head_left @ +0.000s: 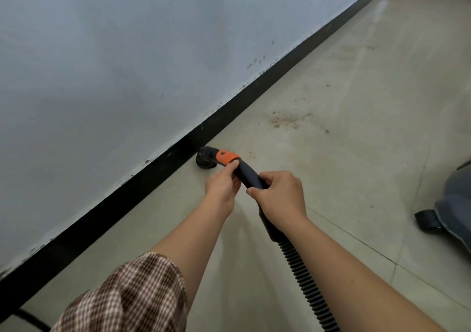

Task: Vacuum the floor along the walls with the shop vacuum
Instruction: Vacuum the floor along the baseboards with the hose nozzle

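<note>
Soft even light, faint shadows, mild blur, wide-angle edge bending

Your floor (356,76) is pale grey-green concrete with thin seam lines (356,239) crossing it. There's a patch of reddish-brown dust and crumbs (283,120) sitting a bit out from the black baseboard strip (153,168). The round black brush nozzle with the orange collar (205,157) is down on the floor right against that baseboard. Off to your right sits the grey vacuum body (453,204) on its black caster (427,219). A thin black cable (30,320) lies at bottom left.
</note>
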